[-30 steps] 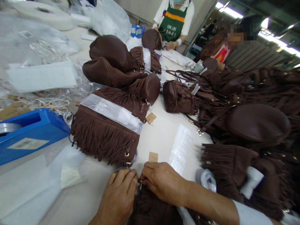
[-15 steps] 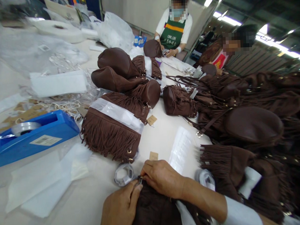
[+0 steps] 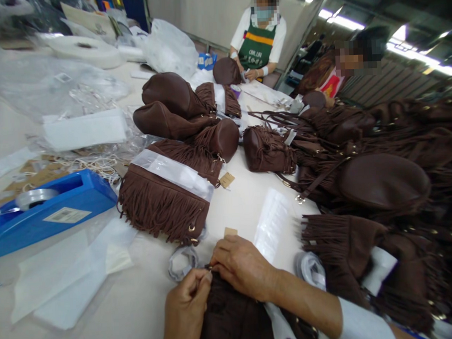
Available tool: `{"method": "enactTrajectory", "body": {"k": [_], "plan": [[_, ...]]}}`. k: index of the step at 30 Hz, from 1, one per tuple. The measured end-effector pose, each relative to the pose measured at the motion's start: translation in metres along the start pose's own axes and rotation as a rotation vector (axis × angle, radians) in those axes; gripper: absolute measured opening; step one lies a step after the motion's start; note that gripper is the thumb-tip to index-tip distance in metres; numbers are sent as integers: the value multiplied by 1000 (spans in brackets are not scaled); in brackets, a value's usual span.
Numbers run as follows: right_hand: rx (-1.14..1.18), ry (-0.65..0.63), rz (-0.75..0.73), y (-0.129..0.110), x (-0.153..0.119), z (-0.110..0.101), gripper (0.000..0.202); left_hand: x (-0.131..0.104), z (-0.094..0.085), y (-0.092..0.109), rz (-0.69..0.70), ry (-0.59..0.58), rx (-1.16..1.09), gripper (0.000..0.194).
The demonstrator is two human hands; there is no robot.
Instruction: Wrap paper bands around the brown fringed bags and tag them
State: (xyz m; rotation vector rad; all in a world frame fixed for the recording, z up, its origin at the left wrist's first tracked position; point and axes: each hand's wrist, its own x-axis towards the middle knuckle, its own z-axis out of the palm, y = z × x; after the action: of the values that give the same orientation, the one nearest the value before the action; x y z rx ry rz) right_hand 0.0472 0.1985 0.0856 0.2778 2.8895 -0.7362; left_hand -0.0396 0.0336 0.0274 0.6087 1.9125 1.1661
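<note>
A dark brown bag lies at the near edge of the table, partly hidden by my arms and the bottom of the picture. My right hand reaches across it from the right, fingers closed at the bag's top edge beside a small dark part. Thumb and forefinger of my left hand pinch close to the right fingertips; what they hold is too small to make out. Just beyond the left hand sits a wrapped, coiled strip. A tan card tag shows behind my right hand.
A blue tape dispenser and white sheets lie to the left. Ahead is a brown fringed bag with a white wrap. Many brown bags are heaped on the right. Two people work at the far side, one in a green apron.
My left hand has turned and shifted slightly right and up, its thumb and forefinger now pinched higher. The right hand stays in nearly the same place. The view has tilted a little.
</note>
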Motion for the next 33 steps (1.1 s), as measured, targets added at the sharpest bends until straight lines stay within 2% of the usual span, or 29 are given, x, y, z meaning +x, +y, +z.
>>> {"method": "enactTrajectory", "body": {"k": [3,5,7,9,11,15,17,19,21,23,25,28,33], "plan": [[22,91,-26,0,-2,1,15,-8,-16,-4,306,-96,69,19],[33,116,-16,0,-4,2,14,-13,-28,-2,395,-143,50,16],[29,126,-3,-2,-5,1,15,-14,-37,5,317,-103,-32,22],[28,138,-10,-5,-7,-2,26,-12,-42,16,224,-59,-104,29],[58,145,-33,-9,-7,-6,31,-8,-44,27,224,-65,-131,32],[132,122,-59,-14,-3,-8,17,2,-40,42,301,-94,-183,30],[217,131,-33,-13,0,-7,13,4,-36,45,237,-50,-248,26],[399,172,75,-10,1,-3,11,4,-31,44,111,23,-338,25],[657,206,242,-6,1,0,11,4,-24,40,3,61,-399,40],[916,208,378,-2,1,4,16,7,-16,33,-53,17,-379,53],[1097,198,436,0,0,6,21,13,-10,26,-86,-89,-298,55],[1189,206,457,2,-2,7,24,22,-5,21,-109,-166,-242,46],[1219,207,478,2,-3,9,26,26,-4,24,-99,-100,-233,38]]}}
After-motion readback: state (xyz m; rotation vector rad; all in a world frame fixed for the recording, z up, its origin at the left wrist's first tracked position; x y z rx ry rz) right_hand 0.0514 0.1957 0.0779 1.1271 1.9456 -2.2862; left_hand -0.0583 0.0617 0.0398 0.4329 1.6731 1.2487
